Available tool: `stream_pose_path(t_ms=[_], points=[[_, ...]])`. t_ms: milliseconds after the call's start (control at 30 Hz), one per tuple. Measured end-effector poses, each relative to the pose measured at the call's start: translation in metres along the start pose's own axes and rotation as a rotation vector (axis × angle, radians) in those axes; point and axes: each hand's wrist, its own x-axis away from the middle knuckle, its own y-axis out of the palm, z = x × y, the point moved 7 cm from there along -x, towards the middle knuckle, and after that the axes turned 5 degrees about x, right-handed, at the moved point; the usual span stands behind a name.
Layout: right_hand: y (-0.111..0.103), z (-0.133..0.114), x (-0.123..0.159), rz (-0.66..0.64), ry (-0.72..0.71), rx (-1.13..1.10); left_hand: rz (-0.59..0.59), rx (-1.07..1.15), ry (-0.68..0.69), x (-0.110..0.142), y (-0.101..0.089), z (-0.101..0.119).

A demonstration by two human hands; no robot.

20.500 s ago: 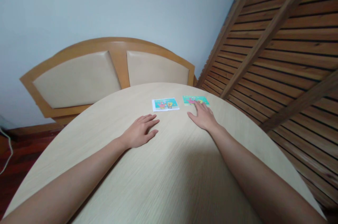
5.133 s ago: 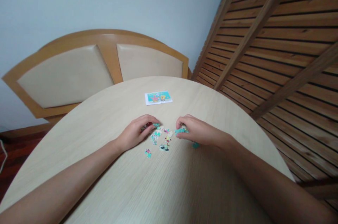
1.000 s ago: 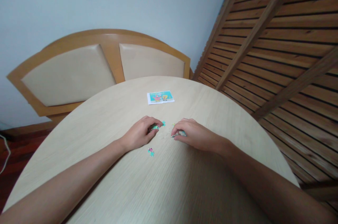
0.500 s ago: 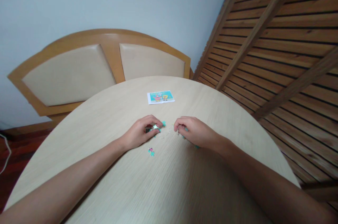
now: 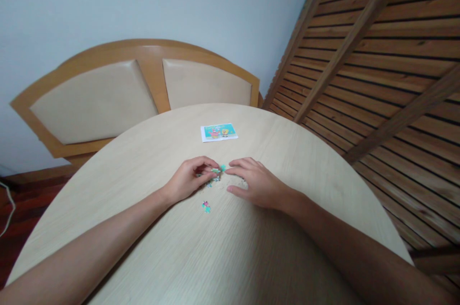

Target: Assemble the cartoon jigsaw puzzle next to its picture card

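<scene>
My left hand (image 5: pixel 192 178) pinches a small teal-and-white jigsaw puzzle piece (image 5: pixel 215 171) between thumb and fingers, with more pieces partly hidden under it. Just beyond its fingertips lies a teal puzzle piece (image 5: pixel 223 167) on the table. Facing it, my right hand (image 5: pixel 257 183) is open, thumb and fingers apart, its fingertips close to that teal piece. Pale pieces lie between the hands and partly beneath the right palm, too small to make out singly. Nearer to me, a pink-and-teal cluster of puzzle pieces (image 5: pixel 206 207) lies apart from the others.
A printed picture card (image 5: pixel 219 132) with two cartoon figures on teal lies beyond my hands on the round wooden table (image 5: pixel 161 257). Behind the table is a bench back (image 5: pixel 151 56) with cream panels. A slatted wooden screen (image 5: pixel 377 56) stands at the right.
My right hand has moved left and its fingers have opened out. The left hand has stayed nearly in place, its fingers shifting so that the pinched piece shows at the tips.
</scene>
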Motion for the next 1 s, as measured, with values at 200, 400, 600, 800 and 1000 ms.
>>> stream_pose_path(t_ms=[200,400,600,800,1000], points=[[0.009,-0.003,-0.002,-0.003,-0.022,-0.022,0.037,0.006,-0.002,0.0,-0.001,0.0],[0.012,0.012,0.001,-0.035,0.048,0.022,0.051,-0.115,0.057,-0.002,-0.007,0.005],[0.021,0.019,0.004,-0.122,0.052,0.023,-0.019,-0.262,0.078,-0.006,-0.004,0.003],[0.02,0.006,-0.013,-0.014,-0.097,-0.068,-0.091,-0.376,0.091,-0.008,0.0,0.002],[0.012,0.019,-0.02,0.201,-0.078,-0.118,-0.317,-0.55,0.02,-0.007,-0.02,0.006]])
